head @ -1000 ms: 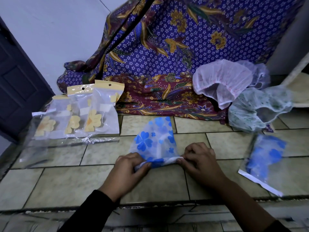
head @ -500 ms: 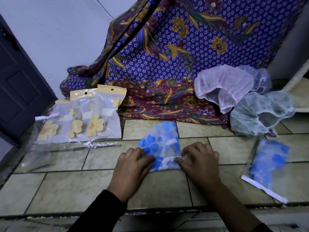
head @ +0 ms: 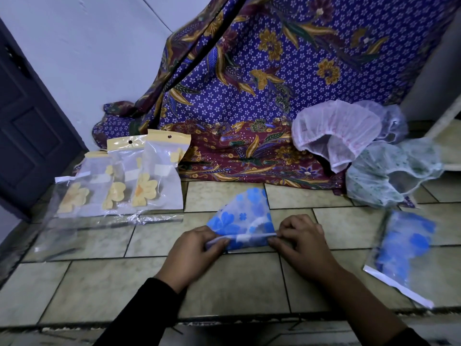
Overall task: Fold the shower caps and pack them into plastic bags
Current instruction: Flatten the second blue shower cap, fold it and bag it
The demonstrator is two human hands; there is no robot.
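My left hand (head: 192, 253) and right hand (head: 301, 243) each pinched the near edge of the blue shower cap (head: 244, 216), mid-fold. Next, I judged, it needed folding smaller for bagging

since 0.5 s ago, the left hand (head: 192, 250) and right hand (head: 301, 243) have changed from lying over the near corners of the blue floral shower cap (head: 244, 216) to pinching its white elastic hem (head: 252, 237) at each end. the hem again shows as a taut line between the hands, as it did 1.0 s ago.
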